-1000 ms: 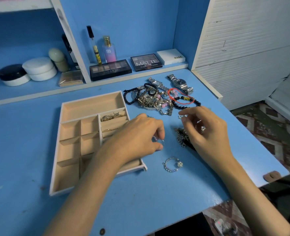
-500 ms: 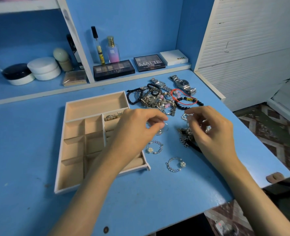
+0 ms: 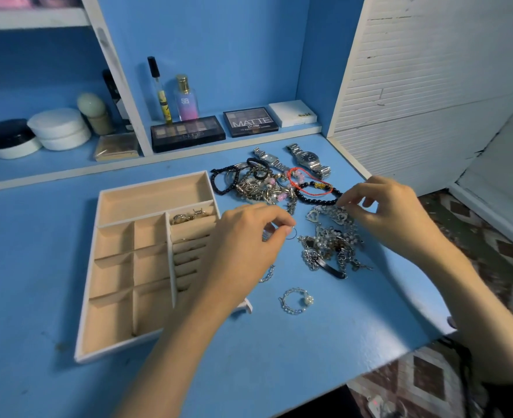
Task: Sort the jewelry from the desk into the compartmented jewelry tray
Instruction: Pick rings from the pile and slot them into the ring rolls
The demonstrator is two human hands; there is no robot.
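Observation:
A beige compartmented tray point(image 3: 155, 188) lies on the blue desk, with rings point(image 3: 189, 217) in its upper right slot. My left hand point(image 3: 246, 248) hovers over the tray's right edge and pinches a thin ring point(image 3: 291, 233) between thumb and fingertip. My right hand point(image 3: 388, 212) pinches a silver chain point(image 3: 336, 212) with heart charms, part of a tangled silver pile point(image 3: 330, 248). Behind lies a heap of bracelets point(image 3: 258, 185) with black beads and a red cord. A small pearl chain ring point(image 3: 296, 301) lies near the front, and another chain piece point(image 3: 268, 274) peeks from under my left hand.
Two metal watches point(image 3: 309, 159) lie at the back right of the desk. Makeup palettes point(image 3: 187, 132), perfume bottles point(image 3: 185, 98) and cream jars point(image 3: 59, 128) stand on the rear shelf. The desk's right edge point(image 3: 424, 260) drops to a patterned floor.
My left hand has shifted right, away from the tray, holding the thin ring above the desk. My right hand moved up and right and now lifts the heart chain from the pile.

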